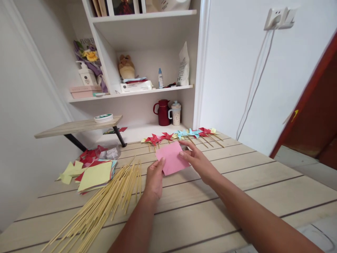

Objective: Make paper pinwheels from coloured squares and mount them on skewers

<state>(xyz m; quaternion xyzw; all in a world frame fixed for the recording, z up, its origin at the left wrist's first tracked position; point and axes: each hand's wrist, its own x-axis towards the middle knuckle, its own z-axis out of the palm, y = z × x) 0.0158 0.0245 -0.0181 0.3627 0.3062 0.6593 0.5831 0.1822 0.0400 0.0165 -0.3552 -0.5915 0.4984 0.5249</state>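
Note:
A square sheet of pink paper (172, 160) is held above the table between my two hands. My left hand (154, 175) pinches its lower left side, thumb on top. On the right side, my right hand (193, 158) has its thumb on the sheet's face and its fingers around the back edge. Beyond the sheet lies a row of paper pinwheels on sticks, with red pinwheels (154, 139) at the left and light blue pinwheels (194, 133) further right. To the left of my left hand, many thin wooden sticks (105, 203) are spread out.
A stack of coloured paper (96, 175) with yellow on top lies at the left, beside a yellow paper pinwheel (70, 171) and a clear container (110, 153). Behind are a small raised shelf (79, 127), a dark red jug (163, 113) and a lidded cup (176, 114).

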